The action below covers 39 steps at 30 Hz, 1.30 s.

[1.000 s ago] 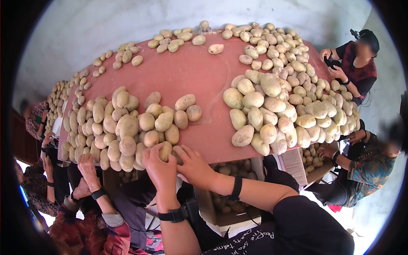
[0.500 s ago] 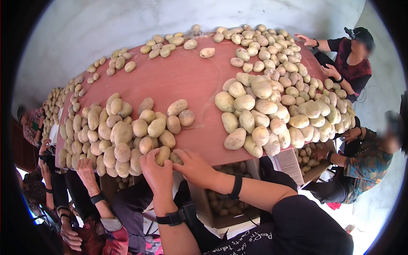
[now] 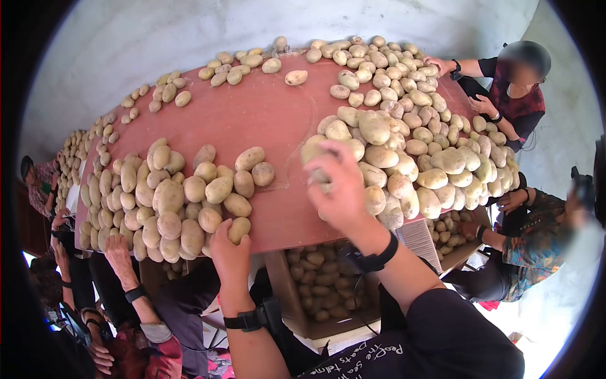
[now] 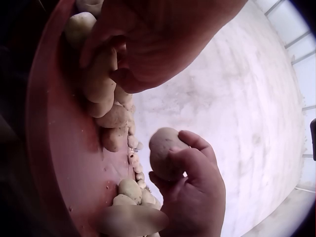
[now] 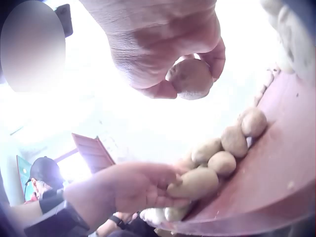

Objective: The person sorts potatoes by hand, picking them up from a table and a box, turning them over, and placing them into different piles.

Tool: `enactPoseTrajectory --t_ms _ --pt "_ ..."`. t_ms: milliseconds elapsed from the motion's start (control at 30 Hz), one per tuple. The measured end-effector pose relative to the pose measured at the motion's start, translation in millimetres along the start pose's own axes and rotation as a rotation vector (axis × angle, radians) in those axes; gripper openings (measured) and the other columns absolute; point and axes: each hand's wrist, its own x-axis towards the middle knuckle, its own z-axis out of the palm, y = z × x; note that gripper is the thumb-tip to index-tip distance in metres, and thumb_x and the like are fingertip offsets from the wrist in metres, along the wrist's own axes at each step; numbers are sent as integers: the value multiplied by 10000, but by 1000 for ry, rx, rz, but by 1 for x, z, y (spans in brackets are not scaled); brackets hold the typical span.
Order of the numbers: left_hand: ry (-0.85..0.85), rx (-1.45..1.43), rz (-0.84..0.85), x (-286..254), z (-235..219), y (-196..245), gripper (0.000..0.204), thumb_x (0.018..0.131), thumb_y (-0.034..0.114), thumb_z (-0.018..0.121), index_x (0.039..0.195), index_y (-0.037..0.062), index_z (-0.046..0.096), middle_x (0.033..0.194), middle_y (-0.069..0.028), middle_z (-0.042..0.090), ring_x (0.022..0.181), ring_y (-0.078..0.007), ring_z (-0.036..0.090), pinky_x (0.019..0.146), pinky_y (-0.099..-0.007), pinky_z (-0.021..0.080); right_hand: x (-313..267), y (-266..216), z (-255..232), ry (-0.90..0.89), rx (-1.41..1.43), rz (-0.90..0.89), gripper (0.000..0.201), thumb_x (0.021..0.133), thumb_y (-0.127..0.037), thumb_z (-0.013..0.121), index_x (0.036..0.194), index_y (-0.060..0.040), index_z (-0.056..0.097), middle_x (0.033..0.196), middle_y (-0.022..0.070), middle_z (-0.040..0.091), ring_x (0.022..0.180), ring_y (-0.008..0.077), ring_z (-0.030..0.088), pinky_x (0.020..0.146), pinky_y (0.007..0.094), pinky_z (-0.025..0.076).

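Observation:
My left hand is at the near table edge, its fingers curled round a yellowish potato beside the left pile. In the right wrist view, that potato shows long and pale in the left fingers. Further right, my right hand, blurred, is in front of the right-hand pile. It grips a rounded potato between thumb and fingers. The left wrist view shows this potato raised above the table surface. The left pile lies just beyond my left hand.
Potatoes are heaped on a red table, with a few along its back edge. Below the near edge, a cardboard box holds potatoes; another box stands further right. Other people sit around, one hand close on my left.
My right hand has left the left pile and swung right and up with a potato. My left hand stays at the near edge beside the left pile. The head view has shifted slightly.

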Motion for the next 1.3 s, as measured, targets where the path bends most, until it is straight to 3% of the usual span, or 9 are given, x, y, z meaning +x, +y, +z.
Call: enactPoseTrajectory --t_ms 233,567,700,733,767,867,933,1067,1300 --pt "-94 42 43 -1 12 -2 554 706 61 723 1233 -35 581 1145 -262 614 1089 -416 581 973 -440 464 9 35 -43 112 -176 75 213 729 30 663 906 -88 657 1192 148 552 1056 332 578 817 377 509" --pt "-127 -56 -29 3 8 4 499 731 168 711 1169 -53 622 1094 -265 661 1043 -377 641 914 -411 497 -6 47 -48 16 -467 116 164 737 -52 663 875 -139 656 1221 127 542 1142 337 506 971 469 359" --pt "-153 -77 -129 4 4 5 462 761 188 708 1155 -42 635 985 -179 694 914 -256 666 825 -346 514 -5 45 -44 90 -465 40 187 741 -50 661 909 -129 644 1235 125 544 1150 330 506 981 469 347" --pt "-141 -139 -120 5 4 3 494 747 261 735 1116 -52 636 970 -234 697 922 -337 683 822 -376 521 -3 37 -43 94 -442 -22 190 737 -43 662 912 -115 638 1238 128 544 1144 330 510 968 462 367" --pt "-147 -164 -141 4 1 2 485 753 260 732 1110 -54 635 952 -222 696 902 -309 682 807 -365 520 -2 30 -41 101 -421 -85 194 734 -36 663 914 -101 632 1241 131 544 1139 329 514 955 455 386" --pt "-220 -288 -216 4 -6 11 430 787 231 713 1100 -48 616 897 -145 683 818 -184 654 740 -312 511 -14 15 -24 -85 -98 -135 204 733 -24 665 925 -82 629 1247 146 538 1092 339 543 920 449 441" --pt "-326 -497 -309 3 -9 7 416 805 190 694 1135 -39 589 947 -132 674 867 -171 645 762 -301 506 -23 -3 -10 -397 74 -81 284 732 -8 663 1002 -84 620 1256 158 532 1060 349 570 905 450 483" --pt "-568 -889 -277 4 -6 1 444 841 125 655 1235 -23 513 1077 -122 645 998 -171 617 839 -291 493 -53 -25 27 -501 50 -258 452 719 -6 693 1145 -90 569 1240 163 532 1098 352 573 921 432 500" --pt "-657 -989 -228 -2 -21 30 463 919 166 625 1318 -5 466 1164 -114 635 1051 -169 608 881 -299 492 -53 -20 23 -527 225 -117 471 710 -45 740 1147 -84 569 1144 146 551 1035 353 575 869 424 501"
